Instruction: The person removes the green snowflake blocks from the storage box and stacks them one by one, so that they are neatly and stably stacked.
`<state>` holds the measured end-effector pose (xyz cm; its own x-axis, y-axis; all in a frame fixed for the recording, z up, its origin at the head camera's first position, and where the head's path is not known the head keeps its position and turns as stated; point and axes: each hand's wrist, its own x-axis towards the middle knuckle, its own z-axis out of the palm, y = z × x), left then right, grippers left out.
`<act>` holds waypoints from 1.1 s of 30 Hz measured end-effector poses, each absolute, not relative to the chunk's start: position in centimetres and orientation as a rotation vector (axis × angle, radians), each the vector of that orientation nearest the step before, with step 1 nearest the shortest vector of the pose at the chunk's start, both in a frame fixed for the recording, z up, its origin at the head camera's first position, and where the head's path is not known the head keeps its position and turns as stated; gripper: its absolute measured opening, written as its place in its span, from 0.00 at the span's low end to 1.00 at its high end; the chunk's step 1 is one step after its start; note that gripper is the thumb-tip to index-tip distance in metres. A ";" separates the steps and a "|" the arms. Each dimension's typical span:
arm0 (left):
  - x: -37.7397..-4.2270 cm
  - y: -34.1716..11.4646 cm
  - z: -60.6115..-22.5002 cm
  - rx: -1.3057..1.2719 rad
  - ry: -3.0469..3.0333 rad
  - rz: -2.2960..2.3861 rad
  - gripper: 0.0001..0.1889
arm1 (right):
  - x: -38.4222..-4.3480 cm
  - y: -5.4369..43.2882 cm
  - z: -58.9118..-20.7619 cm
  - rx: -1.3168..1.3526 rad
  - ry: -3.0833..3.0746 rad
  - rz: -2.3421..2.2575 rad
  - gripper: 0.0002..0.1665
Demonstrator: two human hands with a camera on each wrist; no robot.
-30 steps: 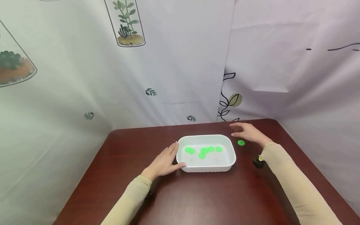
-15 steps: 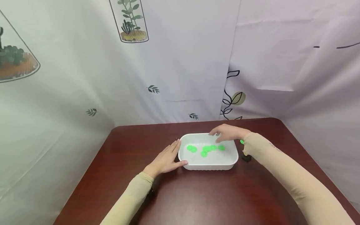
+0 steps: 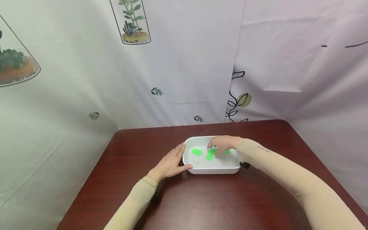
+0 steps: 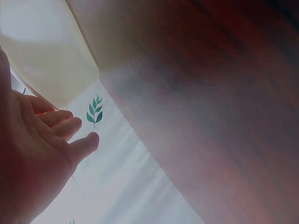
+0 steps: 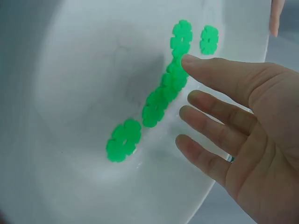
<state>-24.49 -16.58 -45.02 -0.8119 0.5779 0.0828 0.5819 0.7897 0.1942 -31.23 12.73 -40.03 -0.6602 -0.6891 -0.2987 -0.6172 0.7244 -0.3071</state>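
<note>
A white rectangular tub (image 3: 213, 171) stands on the table with several green notched discs (image 3: 196, 152) on its floor. My left hand (image 3: 170, 162) rests against the tub's left end, fingers straight along the side and thumb over the front corner. My right hand (image 3: 223, 144) reaches down inside the tub over the middle discs and partly covers them. In the right wrist view its fingers are spread and slightly bent, with the thumb (image 5: 219, 74) tip overlapping a row of overlapping discs (image 5: 156, 105). A separate disc (image 5: 124, 140) lies flat beside that row.
The dark red-brown table (image 3: 184, 201) reaches back to a pale printed cloth (image 3: 187, 64) hanging behind it and at both sides. The right sleeve (image 3: 273, 159) crosses the tub's right end and the table beyond it. A black wrist device (image 3: 245, 165) shows beneath that sleeve.
My right hand has moved left from the table beside the tub and down into it. The lone disc on the table is now hidden behind the right arm. The left hand stays put.
</note>
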 end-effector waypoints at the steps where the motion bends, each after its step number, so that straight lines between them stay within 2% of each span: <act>1: -24.5 -16.6 -45.0 -0.955 -2.952 -0.331 0.53 | -31.3 12.6 -40.2 -1.007 2.540 -0.239 0.26; 8: -24.1 -16.7 -45.1 -0.960 -2.942 -0.350 0.53 | -31.6 12.2 -40.3 -1.019 2.516 -0.159 0.22; 17: -24.1 -16.5 -45.0 -0.970 -2.923 -0.357 0.53 | -32.6 12.1 -40.0 -0.998 2.499 -0.131 0.23; 24: -24.0 -16.6 -45.1 -0.983 -2.942 -0.355 0.53 | -32.8 11.4 -40.3 -0.996 2.492 -0.106 0.17; 33: -24.4 -16.3 -44.8 -0.990 -2.924 -0.358 0.53 | -33.1 11.1 -40.1 -1.011 2.530 -0.053 0.17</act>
